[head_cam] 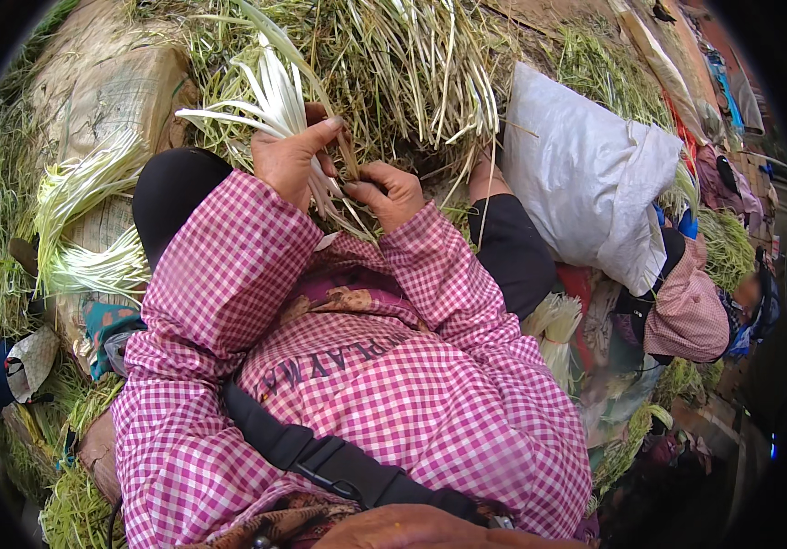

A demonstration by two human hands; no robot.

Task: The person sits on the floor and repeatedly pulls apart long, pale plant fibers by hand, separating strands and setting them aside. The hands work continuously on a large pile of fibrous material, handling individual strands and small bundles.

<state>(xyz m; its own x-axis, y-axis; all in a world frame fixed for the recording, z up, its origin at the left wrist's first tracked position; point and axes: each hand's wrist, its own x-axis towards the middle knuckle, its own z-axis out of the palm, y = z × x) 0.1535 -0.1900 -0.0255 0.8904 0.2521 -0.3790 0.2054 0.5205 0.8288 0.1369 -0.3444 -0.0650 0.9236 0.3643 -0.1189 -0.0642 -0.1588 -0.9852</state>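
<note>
My left hand (pixel 287 161) grips a small bunch of white, chive-like stems (pixel 278 89), their long ends fanned out above the fist. Thumb and fingers of my right hand (pixel 393 194) pinch the lower end of a yellowish, withered blade (pixel 347 152) beside the bunch. That blade runs up past my left thumb. Thin stem ends hang below my left hand, close to my right fingers. Just beyond both hands lies a large heap of loose stems and dry leaves (pixel 393 75).
Sorted pale stems (pixel 95 267) lie on woven sacking (pixel 119 96) at the left. A stuffed white woven sack (pixel 579 165) stands at the right, near a tied bundle (pixel 558 329). Another person in a checked sleeve (pixel 688 309) sits beyond it. Green trimmings (pixel 78 508) lie at lower left.
</note>
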